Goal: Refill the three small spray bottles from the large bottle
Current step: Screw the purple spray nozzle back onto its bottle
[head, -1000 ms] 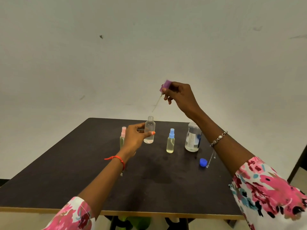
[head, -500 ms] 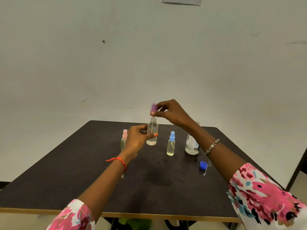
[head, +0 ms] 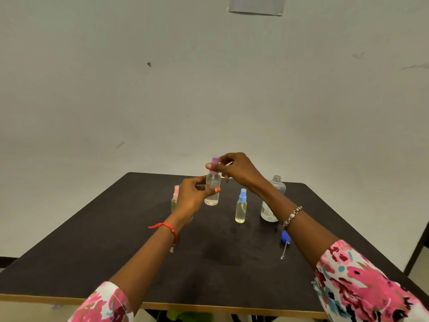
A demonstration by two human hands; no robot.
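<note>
closest in are the person's white sleeves with pink flowers (head: 362, 284). under them is the flat dark table with a pale wood edge (head: 92, 263), which looks smooth and steady, a good place to stand bottles. a bit further, on the right, lies a small round blue plastic cap (head: 286, 238), apart from every bottle. past that, near the middle of the table, is the small clear plastic spray bottle (head: 212, 194), with a little clear liquid at its bottom. the left hand (head: 191, 202) has fingers and thumb curled round the bottle's middle, and the right hand (head: 240, 170) pinches the little purple spray top (head: 214, 161) sitting on its neck. i cannot tell if the bottle's bottom touches the table. this bottle looks light and thin, so a hard squeeze could squash it, and it may slip if wet. i think the middle is the best place to hold it, and the top should be held by its sides and turned softly. beside it stand a small bottle with a light blue spray top (head: 241, 209) and a small bottle with a pink spray top (head: 175, 194), partly hidden by the left hand. further right stands the large clear bottle with no cap (head: 277, 185), likely heavier and easy to spill. behind it all is a plain pale wall with a few dark marks (head: 209, 89) and a grey sheet (head: 256, 4) high up.
</note>
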